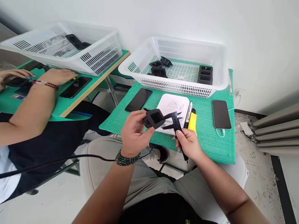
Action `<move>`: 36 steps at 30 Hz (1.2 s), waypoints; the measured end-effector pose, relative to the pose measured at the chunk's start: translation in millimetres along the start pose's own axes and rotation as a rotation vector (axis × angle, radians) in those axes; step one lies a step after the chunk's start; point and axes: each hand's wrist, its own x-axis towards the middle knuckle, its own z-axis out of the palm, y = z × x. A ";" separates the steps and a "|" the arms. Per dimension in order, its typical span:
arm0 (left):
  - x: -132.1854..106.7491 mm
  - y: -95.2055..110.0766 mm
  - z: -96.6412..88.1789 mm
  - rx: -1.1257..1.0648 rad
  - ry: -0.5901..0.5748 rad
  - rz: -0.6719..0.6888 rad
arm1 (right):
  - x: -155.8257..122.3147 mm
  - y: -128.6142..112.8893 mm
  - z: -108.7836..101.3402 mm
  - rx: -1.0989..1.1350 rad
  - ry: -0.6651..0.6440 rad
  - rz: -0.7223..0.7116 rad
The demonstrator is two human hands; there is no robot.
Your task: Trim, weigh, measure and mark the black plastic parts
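Black frame (149,120) sits in the curled, gripping left hand (133,134), the right hand (189,143) clasping a slanted caliper (177,122).

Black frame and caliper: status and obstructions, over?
Left hand gripping black frame. Right hand holding caliper, longer tips beside frame, contact unclear. Marker just beyond right hand, possible snag.
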 end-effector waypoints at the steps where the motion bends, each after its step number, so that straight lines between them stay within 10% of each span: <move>1: -1.3 1.0 -0.2 0.009 -0.025 0.002 | 0.0 1.2 0.5 -0.015 -0.010 0.001; 4: -1.5 1.8 0.2 0.048 -0.025 0.031 | 0.9 2.6 1.4 -0.050 -0.048 -0.013; 11: 13.3 -9.3 -14.2 0.091 0.435 -0.118 | -1.3 0.0 -4.7 -0.065 -0.235 -0.054; 18: 6.2 -12.2 -12.9 0.035 0.415 -0.090 | -1.1 5.9 -3.0 0.049 -0.349 -0.020; 36: -24.3 -58.3 -11.1 0.082 0.487 -0.597 | 4.3 6.2 -1.4 0.235 -0.397 -0.067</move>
